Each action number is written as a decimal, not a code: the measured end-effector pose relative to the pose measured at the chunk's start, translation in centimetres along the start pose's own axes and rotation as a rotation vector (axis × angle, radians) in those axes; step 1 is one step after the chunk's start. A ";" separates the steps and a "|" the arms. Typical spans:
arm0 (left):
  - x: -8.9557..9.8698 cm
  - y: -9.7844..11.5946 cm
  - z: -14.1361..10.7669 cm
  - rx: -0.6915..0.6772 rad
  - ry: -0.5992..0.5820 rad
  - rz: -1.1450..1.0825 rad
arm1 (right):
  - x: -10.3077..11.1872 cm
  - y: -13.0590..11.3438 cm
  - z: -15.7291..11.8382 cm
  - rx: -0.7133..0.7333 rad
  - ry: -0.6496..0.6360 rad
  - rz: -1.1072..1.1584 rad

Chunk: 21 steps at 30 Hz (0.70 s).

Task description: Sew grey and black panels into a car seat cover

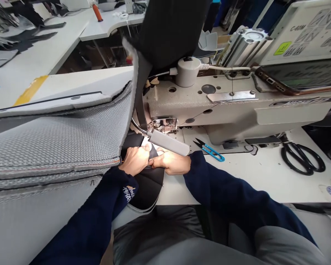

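Note:
Both of my hands meet in front of the sewing machine (231,117), close below its needle area. My left hand (135,159) is closed on the black fabric (147,184), and its forearm lies along the grey mesh fabric (79,136). Facing it, my right hand (169,162) pinches the edge of the same black fabric, fingertips almost touching the left ones. A bright lamp with a grey handle (169,142) lights this spot and partly covers the needle area. The exact hold of the fingertips is hard to make out.
Blue thread snips (209,150) lie on the machine bed, right of my hand. Black-handled scissors (302,156) rest farther right. A phone (276,81) sits atop the machine beside the control panel (306,33). An orange bottle (97,13) stands on a back table.

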<state>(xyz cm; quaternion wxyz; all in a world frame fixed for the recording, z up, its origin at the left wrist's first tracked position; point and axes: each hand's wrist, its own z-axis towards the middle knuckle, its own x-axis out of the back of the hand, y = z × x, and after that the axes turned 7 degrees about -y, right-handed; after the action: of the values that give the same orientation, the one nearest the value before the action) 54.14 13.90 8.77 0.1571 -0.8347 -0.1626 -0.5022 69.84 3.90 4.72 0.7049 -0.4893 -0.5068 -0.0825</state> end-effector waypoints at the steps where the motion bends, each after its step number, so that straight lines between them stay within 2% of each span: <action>1: 0.0 0.0 0.0 -0.005 0.001 -0.009 | -0.1 -0.3 0.0 0.003 -0.001 -0.041; 8: 0.3 0.0 0.0 -0.025 -0.017 -0.035 | -0.5 -1.3 0.6 0.013 -0.018 -0.310; 16: 1.0 -0.1 0.0 -0.048 0.008 -0.037 | -0.8 -1.4 1.5 0.007 0.028 -0.437; 19: 0.5 -0.4 0.2 -0.049 0.055 -0.076 | -0.9 -1.4 1.6 -0.005 0.046 -0.469; 21: 0.1 -0.9 0.4 -0.087 0.132 -0.132 | -0.9 -1.3 1.8 -0.022 0.057 -0.468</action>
<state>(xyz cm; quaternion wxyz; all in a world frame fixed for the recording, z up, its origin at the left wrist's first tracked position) 54.12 14.92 8.80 0.0974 -0.7933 -0.1846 -0.5719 67.49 4.25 4.80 0.6751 -0.3637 -0.5854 -0.2631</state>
